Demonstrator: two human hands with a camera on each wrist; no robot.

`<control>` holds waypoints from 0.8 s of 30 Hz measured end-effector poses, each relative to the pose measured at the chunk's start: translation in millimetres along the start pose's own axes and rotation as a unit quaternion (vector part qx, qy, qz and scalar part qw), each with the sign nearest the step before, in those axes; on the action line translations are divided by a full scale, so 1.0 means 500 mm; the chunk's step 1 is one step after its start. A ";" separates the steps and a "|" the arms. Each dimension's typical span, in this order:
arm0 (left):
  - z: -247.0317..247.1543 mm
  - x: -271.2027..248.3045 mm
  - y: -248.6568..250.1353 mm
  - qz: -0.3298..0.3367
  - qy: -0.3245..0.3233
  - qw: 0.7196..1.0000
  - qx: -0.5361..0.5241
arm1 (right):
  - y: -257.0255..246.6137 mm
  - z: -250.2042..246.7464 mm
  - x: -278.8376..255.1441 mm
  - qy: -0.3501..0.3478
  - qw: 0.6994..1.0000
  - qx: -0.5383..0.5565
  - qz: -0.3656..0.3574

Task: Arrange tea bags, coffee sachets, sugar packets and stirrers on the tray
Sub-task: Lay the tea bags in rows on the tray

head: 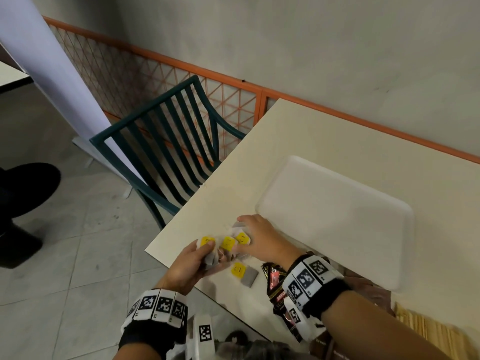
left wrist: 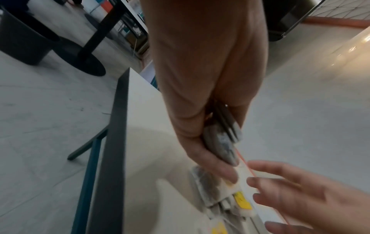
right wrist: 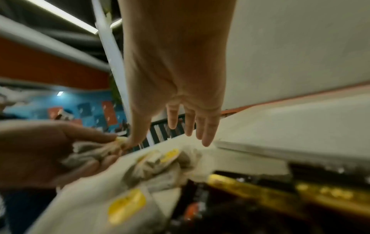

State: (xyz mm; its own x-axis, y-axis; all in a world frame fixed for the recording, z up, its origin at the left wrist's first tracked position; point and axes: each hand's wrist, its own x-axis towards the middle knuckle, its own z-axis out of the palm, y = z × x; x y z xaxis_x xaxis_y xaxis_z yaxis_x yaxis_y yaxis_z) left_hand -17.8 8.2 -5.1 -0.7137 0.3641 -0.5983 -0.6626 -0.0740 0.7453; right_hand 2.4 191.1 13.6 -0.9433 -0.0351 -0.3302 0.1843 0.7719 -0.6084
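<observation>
Tea bags (head: pixel 211 258) fill left hand (head: pixel 191 263) grip; right hand (head: pixel 261 236), fingers straight, seemingly touches loose tea bags (head: pixel 240 239) beside tray (head: pixel 337 219)

Tea bags (head: pixel 235 245) on table (head: pixel 324 136) just left of tray (head: pixel 337 216); coffee sachets (head: pixel 275 279) nearer, chair (head: pixel 166 141) beyond.

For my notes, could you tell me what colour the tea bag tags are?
Yellow; the tea bag tags show best in the head view.

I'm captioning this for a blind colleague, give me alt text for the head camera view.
Left hand grips a bunch of tea bags at a cream table's corner while the right hand reaches over more yellow-tagged ones. An empty white tray lies beyond; a green chair stands alongside.
</observation>
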 end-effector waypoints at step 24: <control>-0.005 0.009 0.001 -0.001 0.067 0.997 0.050 | 0.011 0.009 0.004 -0.021 0.999 -0.041 -0.029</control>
State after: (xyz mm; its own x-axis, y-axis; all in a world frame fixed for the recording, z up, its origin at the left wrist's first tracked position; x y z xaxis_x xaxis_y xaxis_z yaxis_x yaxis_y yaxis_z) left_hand -21.8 7.4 -8.4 -0.7403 0.2371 -0.6290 -0.6434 0.0213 0.7652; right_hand 2.8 192.3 6.5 -0.9390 -0.1064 -0.3270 0.1049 0.8169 -0.5671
